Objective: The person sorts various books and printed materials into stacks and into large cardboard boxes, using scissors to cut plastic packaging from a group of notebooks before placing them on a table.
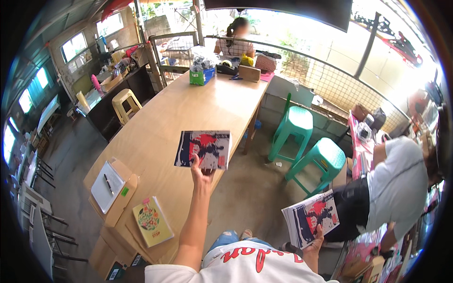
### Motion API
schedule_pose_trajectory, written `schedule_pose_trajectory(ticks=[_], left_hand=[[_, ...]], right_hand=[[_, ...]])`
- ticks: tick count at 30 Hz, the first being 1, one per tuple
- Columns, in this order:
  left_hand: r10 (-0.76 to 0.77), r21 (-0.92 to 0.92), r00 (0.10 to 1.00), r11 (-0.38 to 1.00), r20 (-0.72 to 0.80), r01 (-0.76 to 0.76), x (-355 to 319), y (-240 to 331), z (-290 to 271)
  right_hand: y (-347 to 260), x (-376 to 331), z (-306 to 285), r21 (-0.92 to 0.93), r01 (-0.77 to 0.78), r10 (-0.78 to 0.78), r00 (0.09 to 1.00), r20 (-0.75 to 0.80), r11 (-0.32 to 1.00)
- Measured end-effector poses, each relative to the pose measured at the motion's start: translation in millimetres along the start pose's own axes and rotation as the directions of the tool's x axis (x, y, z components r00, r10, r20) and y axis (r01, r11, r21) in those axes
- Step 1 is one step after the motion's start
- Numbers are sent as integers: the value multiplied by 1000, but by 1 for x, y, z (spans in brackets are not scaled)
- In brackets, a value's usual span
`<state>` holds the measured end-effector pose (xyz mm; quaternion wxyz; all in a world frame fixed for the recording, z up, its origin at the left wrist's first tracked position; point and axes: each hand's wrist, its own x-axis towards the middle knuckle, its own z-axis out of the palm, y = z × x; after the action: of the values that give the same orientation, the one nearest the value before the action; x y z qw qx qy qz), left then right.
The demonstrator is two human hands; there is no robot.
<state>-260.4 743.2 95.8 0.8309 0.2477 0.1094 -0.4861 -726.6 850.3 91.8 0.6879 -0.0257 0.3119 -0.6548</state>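
My left hand [202,174] grips a thick stack of booklets [204,148] at its near edge, thumb on top. Their covers are printed in red, dark blue and white. That stack is over the right edge of the wooden table [155,118]; whether it rests on the top or is held just above, I cannot tell. Off to the right, away from the table, my right hand [315,239] holds a second stack of matching booklets [314,217], tilted, its page edges fanned a little on the left. The fingers under both stacks are mostly hidden.
A yellow notebook [152,221] and an open cardboard box [118,203] with paper and a pen lie at the table's near left. Green stools [325,158] stand right. A person [396,184] bends at the right; another person [238,40] is beyond the far end.
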Motion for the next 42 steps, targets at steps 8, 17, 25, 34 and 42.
schedule_pose_trajectory(ticks=[8, 17, 25, 34, 42], left_hand=[[154, -178, 971, 966, -182, -187, 310, -14, 110], [361, -357, 858, 797, -366, -488, 575, -42, 206], [249, -391, 850, 804, -464, -448, 652, -62, 195], [150, -388, 918, 872, -367, -298, 636, -68, 168], [-3, -342, 979, 937, -202, -67, 596, -99, 151]], right_hand=[[61, 211, 155, 11, -165, 163, 980, 110, 986], [138, 422, 333, -146, -140, 164, 973, 164, 979], [303, 540, 526, -254, -263, 328, 906, 266, 931], [522, 597, 591, -113, -508, 521, 829, 203, 854], [592, 638, 568, -328, -361, 386, 923, 10, 873]])
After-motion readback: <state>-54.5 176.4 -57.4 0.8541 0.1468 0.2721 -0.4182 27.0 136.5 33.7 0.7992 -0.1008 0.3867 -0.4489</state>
